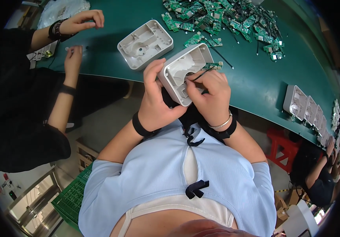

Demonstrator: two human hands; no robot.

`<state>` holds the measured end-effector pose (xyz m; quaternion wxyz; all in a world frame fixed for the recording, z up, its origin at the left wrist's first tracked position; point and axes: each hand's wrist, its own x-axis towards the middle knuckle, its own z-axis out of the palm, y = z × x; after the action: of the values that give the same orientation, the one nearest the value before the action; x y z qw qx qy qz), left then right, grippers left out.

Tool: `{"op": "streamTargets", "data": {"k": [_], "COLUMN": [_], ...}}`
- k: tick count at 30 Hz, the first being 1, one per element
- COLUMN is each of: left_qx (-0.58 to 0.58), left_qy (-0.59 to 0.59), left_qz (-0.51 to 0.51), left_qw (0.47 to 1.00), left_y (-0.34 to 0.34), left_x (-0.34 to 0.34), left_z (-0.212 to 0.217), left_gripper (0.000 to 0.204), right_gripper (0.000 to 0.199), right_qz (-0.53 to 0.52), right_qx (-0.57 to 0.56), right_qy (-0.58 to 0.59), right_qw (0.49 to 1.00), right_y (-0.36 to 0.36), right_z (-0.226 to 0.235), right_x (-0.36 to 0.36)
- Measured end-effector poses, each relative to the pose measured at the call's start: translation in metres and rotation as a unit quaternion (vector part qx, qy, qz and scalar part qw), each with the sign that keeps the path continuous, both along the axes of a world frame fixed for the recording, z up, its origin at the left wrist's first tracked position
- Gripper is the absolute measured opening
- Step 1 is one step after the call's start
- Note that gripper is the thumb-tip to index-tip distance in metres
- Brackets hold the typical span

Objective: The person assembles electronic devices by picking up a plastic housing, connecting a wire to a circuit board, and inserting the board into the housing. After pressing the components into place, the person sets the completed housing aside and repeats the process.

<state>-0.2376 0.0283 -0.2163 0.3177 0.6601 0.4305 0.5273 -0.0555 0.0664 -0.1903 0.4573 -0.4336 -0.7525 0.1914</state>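
Note:
A light grey plastic housing [179, 67] is tilted up at the table's near edge, its hollow inside facing me. My left hand [153, 93] is wrapped round its left side, thumb along the lower edge. With its fingers pinched inside the hollow, my right hand [212, 93] holds a black cable. The cable leads to a small green circuit board [213, 66] beside the housing's right wall. What the fingertips press against inside is partly hidden. A second grey housing [145, 44] lies hollow side up on the table, just beyond my left hand.
A heap of green circuit boards [221, 19] with black cables covers the far middle of the green table [252, 89]. More grey housings [296, 102] stand in a row at the right edge. On the left, a co-worker's hands [75, 57] are over the table near a clear plastic bag [61, 11].

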Motion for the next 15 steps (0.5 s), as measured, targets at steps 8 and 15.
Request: {"op": "streamTargets", "data": {"k": [8,15], "left_qx": [-0.003,-0.009], "left_qy": [0.022,0.014], "left_qz": [-0.005,0.004], "left_qw": [1.000,1.000], "left_y": [-0.0033,-0.0048], "left_x": [0.0001,0.0004], "left_z": [0.0037,0.0030], "left_gripper": [0.117,0.117], "right_gripper": [0.013,0.013], "right_qz": [0.017,0.010], "right_qx": [-0.073,-0.026], "right_qy": [0.035,0.007], "right_qw": [0.997,1.000], "right_y": [-0.0005,0.0028], "right_z": [0.0009,0.0013], "right_x": [0.0048,-0.0015]}}
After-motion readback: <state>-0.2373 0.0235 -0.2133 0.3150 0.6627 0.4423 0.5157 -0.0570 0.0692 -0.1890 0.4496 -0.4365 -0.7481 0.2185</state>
